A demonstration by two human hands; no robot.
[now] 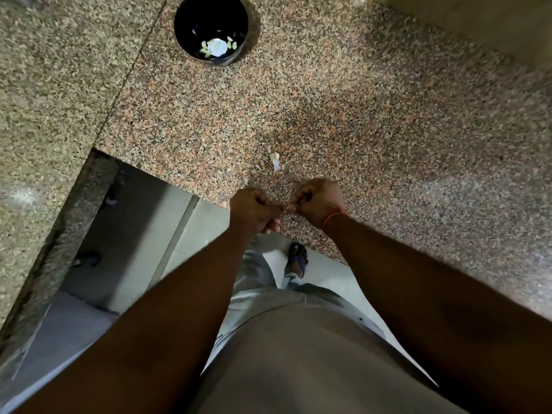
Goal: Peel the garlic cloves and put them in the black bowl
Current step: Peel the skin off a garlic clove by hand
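- Together, left hand (255, 209) and right hand (318, 201) pinched a clove (286, 207) over the bench (388, 130) edge.
- Could have slipped floorward, missing the bowl (211, 28).

Left hand (256, 209) and right hand (319, 202) meet over the near edge of the granite counter (373, 115), pinching a garlic clove (286, 208) between them. Black bowl (191, 13) with peeled cloves (205, 49) stands well apart. Skin scrap (275, 160) lies near the hands.
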